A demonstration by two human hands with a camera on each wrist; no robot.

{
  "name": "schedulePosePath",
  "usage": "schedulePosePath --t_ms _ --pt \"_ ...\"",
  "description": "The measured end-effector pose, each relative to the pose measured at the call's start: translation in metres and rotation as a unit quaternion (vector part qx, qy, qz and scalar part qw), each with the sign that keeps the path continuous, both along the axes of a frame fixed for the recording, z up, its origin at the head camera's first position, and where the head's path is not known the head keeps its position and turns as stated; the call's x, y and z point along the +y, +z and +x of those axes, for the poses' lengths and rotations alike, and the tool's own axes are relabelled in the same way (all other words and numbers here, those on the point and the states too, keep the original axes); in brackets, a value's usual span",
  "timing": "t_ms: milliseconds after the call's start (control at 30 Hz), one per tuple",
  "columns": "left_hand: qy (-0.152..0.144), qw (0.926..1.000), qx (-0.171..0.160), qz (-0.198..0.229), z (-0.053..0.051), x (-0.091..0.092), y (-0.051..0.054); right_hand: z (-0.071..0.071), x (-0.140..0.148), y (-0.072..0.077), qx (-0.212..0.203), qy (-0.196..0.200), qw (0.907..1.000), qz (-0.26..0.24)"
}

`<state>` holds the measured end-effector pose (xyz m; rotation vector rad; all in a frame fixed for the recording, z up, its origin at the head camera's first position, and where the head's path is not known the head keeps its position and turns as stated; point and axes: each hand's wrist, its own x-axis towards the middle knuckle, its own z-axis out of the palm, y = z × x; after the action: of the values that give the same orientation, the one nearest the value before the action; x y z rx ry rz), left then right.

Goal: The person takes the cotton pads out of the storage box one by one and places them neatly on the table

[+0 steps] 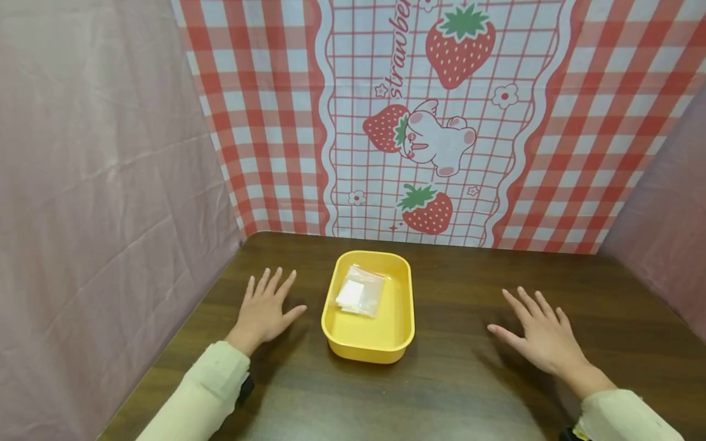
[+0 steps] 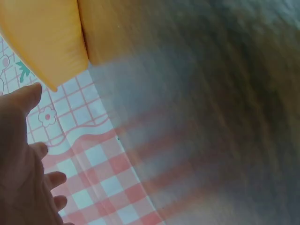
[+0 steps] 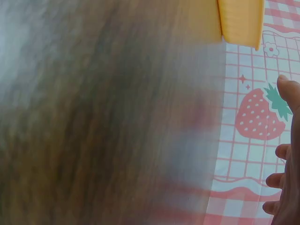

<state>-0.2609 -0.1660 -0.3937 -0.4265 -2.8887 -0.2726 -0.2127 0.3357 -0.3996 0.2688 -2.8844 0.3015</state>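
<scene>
A yellow plastic tray (image 1: 368, 354) stands on the brown table between the two hands. Inside it, toward its left side, lies a clear plastic zip bag (image 1: 371, 297) with something white and flat (image 1: 351, 294) in or under it; I cannot tell which. My left hand (image 1: 266, 313), palm down with fingers spread, is left of the tray and apart from it. Farther off on the right, my right hand (image 1: 543, 337) is also spread palm down and holds nothing. Both wrist views show the tray's yellow side (image 2: 51, 42) beyond the thumbs.
The dark wood-grain table (image 1: 452, 392) reaches back to a red-and-white checked cloth (image 1: 276, 122) with strawberry prints hanging upright behind it. Pale pink fabric (image 1: 110, 184) hangs along the left side, and more pink fabric (image 1: 662, 214) on the right.
</scene>
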Motion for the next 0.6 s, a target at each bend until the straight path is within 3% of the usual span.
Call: schedulePosePath --t_ms 233,400,600 --pt "0.018 0.9983 0.022 0.050 -0.006 -0.001 -0.001 -0.001 -0.007 0.004 -0.013 -0.009 0.9990 -0.042" --pt "0.015 0.9940 0.008 0.108 -0.008 0.000 0.001 -0.002 -0.010 0.005 -0.018 -0.007 0.9974 -0.070" --pt "0.004 0.9758 -0.034 0.216 -0.009 0.002 0.004 -0.005 -0.016 0.004 -0.015 -0.001 0.9938 -0.110"
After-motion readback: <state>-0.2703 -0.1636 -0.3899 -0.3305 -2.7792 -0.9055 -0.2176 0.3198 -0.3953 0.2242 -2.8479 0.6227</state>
